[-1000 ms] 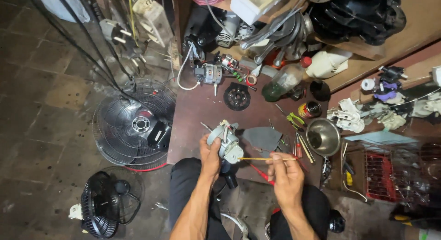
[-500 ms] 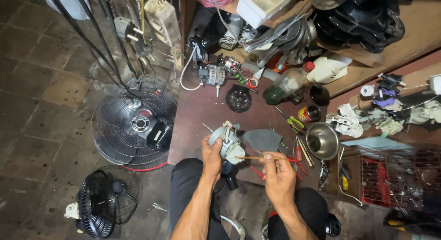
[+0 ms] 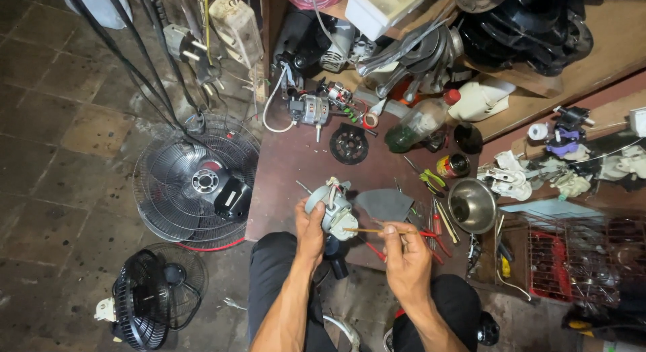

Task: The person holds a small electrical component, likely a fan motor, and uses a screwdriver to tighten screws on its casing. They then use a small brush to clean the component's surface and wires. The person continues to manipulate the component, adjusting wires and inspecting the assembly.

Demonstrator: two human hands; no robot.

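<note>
Left hand [image 3: 311,225] grips a small fan motor [image 3: 331,209] by its side, holding it just off the near edge of the surface [image 3: 296,170], tilted so its face turns toward the right hand — looks held that way to steady it for probing. Right hand [image 3: 404,252] is pinched shut on a thin stick [image 3: 367,230], held level, tip touching the motor's lower face. Just beyond the motor: a grey flat scrap [image 3: 385,204]. Further from the motor, same side: steel bowl [image 3: 472,204], red-handled tools [image 3: 437,234] beside it. Behind the motor, further back on the surface: black round vented cover [image 3: 349,144] and a second motor with wires [image 3: 312,111]. Off the surface on the floor: fan guard [image 3: 195,180], small black fan [image 3: 145,305].
</note>
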